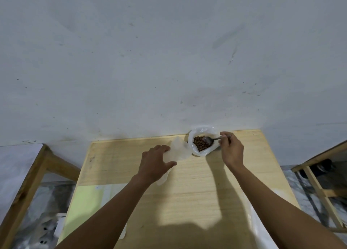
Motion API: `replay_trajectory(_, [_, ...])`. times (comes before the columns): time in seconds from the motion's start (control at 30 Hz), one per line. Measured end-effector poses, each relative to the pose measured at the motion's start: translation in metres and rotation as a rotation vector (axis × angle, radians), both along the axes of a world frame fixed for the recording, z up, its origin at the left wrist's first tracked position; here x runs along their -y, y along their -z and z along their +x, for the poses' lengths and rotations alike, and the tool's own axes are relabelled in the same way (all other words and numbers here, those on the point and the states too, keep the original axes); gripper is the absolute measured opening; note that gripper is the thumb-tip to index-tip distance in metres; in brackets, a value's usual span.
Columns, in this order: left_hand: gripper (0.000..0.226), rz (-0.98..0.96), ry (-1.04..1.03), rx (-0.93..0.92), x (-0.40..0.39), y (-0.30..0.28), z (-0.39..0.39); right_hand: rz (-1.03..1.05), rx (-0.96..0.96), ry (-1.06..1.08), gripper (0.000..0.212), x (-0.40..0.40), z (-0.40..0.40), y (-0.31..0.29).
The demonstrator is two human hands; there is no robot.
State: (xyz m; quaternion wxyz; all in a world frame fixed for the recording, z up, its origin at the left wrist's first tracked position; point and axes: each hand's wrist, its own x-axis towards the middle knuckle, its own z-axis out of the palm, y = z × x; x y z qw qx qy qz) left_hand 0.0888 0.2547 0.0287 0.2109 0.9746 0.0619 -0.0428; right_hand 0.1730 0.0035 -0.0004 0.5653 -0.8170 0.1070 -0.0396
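Here, the pale wooden table point(187, 192) lies under both hands. The left hand point(155, 162) grips 1 limp translucent pouch point(179, 150). Between the hands, a glossy white plastic bag point(203, 130) holds brown pellets point(200, 143). The right hand point(231, 149) pinches 1 metal spoon point(213, 139), bowl among them.

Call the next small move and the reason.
Probably dip the spoon down into the brown pellets and lift a scoopful. The right hand grips its handle with the bowl, which looks empty, lying on the pellets in the open white bag. The left hand holds a translucent pouch beside it, likely to receive them.
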Motion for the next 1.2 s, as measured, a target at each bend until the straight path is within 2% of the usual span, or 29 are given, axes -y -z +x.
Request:
replay_trajectory(0.13, [0.059,0.001,0.003,-0.013,0.004,0.002,0.004,0.049,-0.179,0.106,0.027,-0.007,-0.001,0.015])
replay_trajectory(0.23, [0.059,0.003,0.009,-0.012,0.007,0.003,0.005,0.2,-0.32,0.219,0.025,-0.006,0.003,0.021])
replay_trajectory(0.33, [0.059,0.001,0.007,-0.009,0.006,0.004,0.005,0.338,-0.362,0.326,0.025,-0.001,0.004,0.019])
replay_trajectory(0.43, [0.06,-0.003,-0.001,-0.009,0.003,0.005,0.005,0.412,-0.325,0.366,0.023,0.006,0.0,0.005])
replay_trajectory(0.63, [0.06,-0.009,-0.01,-0.014,0.003,0.008,0.005,0.418,-0.22,0.342,0.024,0.017,-0.009,-0.024])
replay_trajectory(0.83, [0.06,0.006,0.007,-0.024,0.008,0.007,0.009,0.431,-0.126,0.238,0.02,0.008,-0.031,-0.049])
replay_trajectory(1.2, [0.059,-0.019,0.015,-0.006,0.007,0.005,0.008,0.433,0.017,0.007,0.022,-0.009,-0.061,-0.057])
